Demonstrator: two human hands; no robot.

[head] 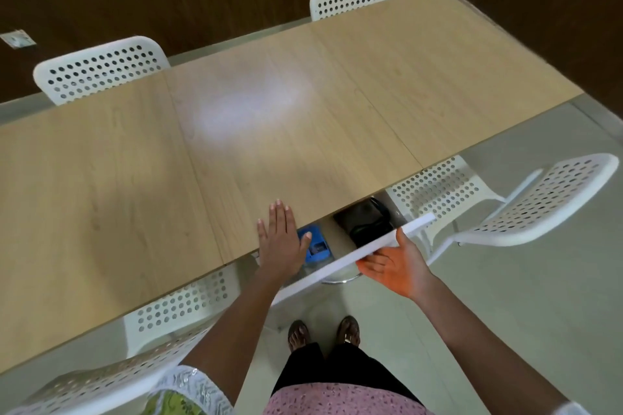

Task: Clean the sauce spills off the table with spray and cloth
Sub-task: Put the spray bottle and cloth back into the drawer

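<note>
- The wooden counter (303, 111) fills most of the view, made of joined panels; its left end runs out of frame, and a pale glare patch sits near the middle.
- Four white perforated chairs (101, 69) ring it: two at the far edge with only their backs showing, two at the near edge partly tucked under.
- A white drawer (371, 251) stands pulled out from under the near edge; most of its inside is hidden by the top.
- The left hand (279, 242) lies flat on the near edge, fingers (278, 212) straight and together.
- The right hand (392, 264) holds the drawer front from below, palm up, thumb on its rim, fingers curled beneath.
- In the drawer, a blue-labelled item (317, 246), possibly the spray, is half covered; a black object (365, 221) beside it is hard to identify.
- No cloth or sauce can be made out.
</note>
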